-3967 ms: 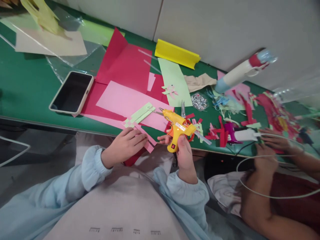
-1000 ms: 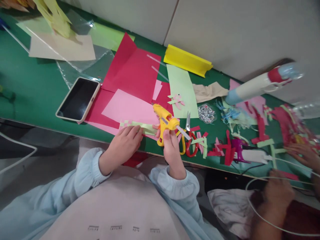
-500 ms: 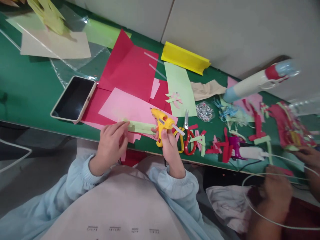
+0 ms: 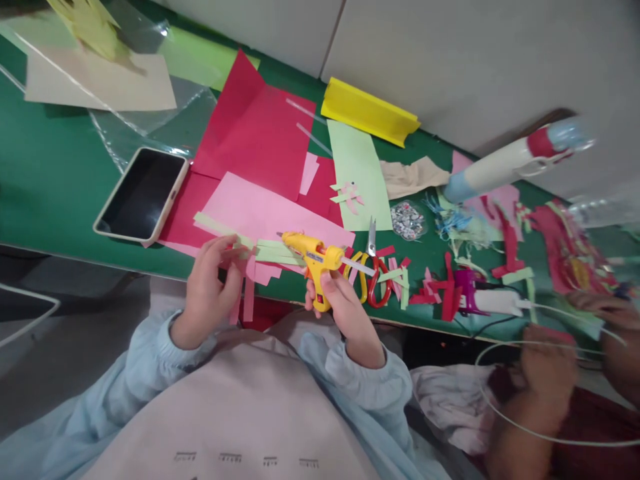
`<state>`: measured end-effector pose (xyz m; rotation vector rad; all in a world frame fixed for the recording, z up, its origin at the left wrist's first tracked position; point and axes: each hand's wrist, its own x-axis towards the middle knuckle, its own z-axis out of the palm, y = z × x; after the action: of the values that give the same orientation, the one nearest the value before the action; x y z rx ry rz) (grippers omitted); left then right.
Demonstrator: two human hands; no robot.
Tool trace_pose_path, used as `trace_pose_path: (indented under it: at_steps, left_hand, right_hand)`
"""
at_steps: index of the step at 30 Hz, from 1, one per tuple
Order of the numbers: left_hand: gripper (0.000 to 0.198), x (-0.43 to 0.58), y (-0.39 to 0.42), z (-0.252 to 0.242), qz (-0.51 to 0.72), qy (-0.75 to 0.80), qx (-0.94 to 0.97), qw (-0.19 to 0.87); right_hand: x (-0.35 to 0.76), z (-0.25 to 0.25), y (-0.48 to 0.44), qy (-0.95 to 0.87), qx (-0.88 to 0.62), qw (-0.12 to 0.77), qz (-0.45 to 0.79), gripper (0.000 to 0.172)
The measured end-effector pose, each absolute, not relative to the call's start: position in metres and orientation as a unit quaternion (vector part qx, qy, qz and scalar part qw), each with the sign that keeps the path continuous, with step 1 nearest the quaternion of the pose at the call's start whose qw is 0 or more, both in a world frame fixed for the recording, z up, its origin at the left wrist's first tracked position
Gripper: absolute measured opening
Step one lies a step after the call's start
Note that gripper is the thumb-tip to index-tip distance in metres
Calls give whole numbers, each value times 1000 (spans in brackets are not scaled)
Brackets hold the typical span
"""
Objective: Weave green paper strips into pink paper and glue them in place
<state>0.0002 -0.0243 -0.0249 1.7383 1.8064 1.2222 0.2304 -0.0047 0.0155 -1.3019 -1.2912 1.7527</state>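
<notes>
My right hand (image 4: 340,300) is wrapped round the handle of a yellow glue gun (image 4: 316,257), whose nozzle points left and whose clear glue stick pokes out at the back. My left hand (image 4: 210,283) has its thumb and fingers closed at a pale green paper strip (image 4: 217,227), near where a pink strip crosses it. More green strips (image 4: 277,252) lie just right of these fingers, below the nozzle. Beneath them is a pink sheet (image 4: 250,203) over red paper (image 4: 260,127). Pink strips (image 4: 249,300) hang over the table's front edge.
A phone (image 4: 143,193) lies on the left. Scissors (image 4: 373,267), paper scraps, a box of googly eyes (image 4: 409,220) and a bottle (image 4: 520,160) are to the right. Beside a purple glue gun (image 4: 467,293) and white cable, another person's hands (image 4: 550,360) work.
The glue gun has shifted left and slightly down, its nozzle nearer my left hand. My left hand has moved a little left, and a green strip now shows angled above its fingers.
</notes>
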Motion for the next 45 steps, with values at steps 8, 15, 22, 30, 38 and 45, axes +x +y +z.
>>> trace_pose_path:
  at_steps: [8,15,22,30,38,45]
  left_hand:
    - [39,-3,-23,-28,458,631,583,228]
    - [41,-2,-24,-28,460,638,567,245]
    - [43,-2,-23,-27,482,628,544,279]
    - [43,-2,-23,-32,503,625,510,310]
    - [44,-3,-23,-34,510,626,497,319]
    - [44,-2,-23,-32,505,625,501,320]
  right_hand:
    - [220,6,-18,-478,-464,243,705,55]
    - [212,3,-19,-505,-480,229,679,48]
    - [211,2,-19,-522,-501,217,655,48]
    - [213,3,-20,-553,-515,192,626,49]
    - [214,3,-19,-564,-510,183,623,49]
    - [215,4,-20,-570,-512,173,620,49]
